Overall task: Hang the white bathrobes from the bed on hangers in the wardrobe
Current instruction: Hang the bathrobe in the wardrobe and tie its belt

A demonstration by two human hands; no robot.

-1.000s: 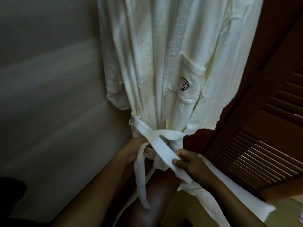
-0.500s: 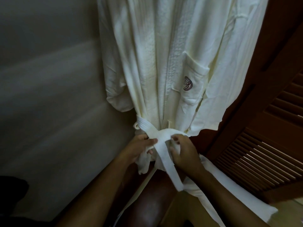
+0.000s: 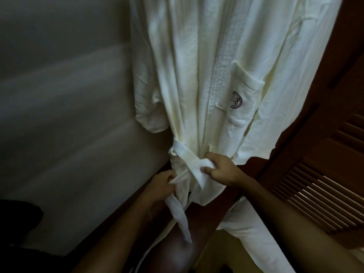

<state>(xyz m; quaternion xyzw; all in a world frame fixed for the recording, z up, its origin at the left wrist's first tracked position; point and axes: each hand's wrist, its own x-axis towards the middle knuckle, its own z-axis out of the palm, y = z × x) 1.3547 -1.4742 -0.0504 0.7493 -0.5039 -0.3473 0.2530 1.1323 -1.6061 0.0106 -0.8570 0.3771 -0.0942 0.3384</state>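
A white bathrobe hangs in front of me, its top and hanger out of view; a breast pocket carries a dark round logo. Its white belt wraps the waist. My left hand is closed on one belt end, which trails down below the fist. My right hand grips the other belt part at the robe's waist, just right of the crossing. More white robe fabric hangs low on the right.
A pale wall or wardrobe panel fills the left. A dark wooden louvred door stands at the right, close to the robe. Dark wood base lies below. A dark shape sits at the lower left.
Both hands rose to the robe's waist and crossed the belt ends there. Now the left hand has pulled down and left with its end, while the right holds at the waist.
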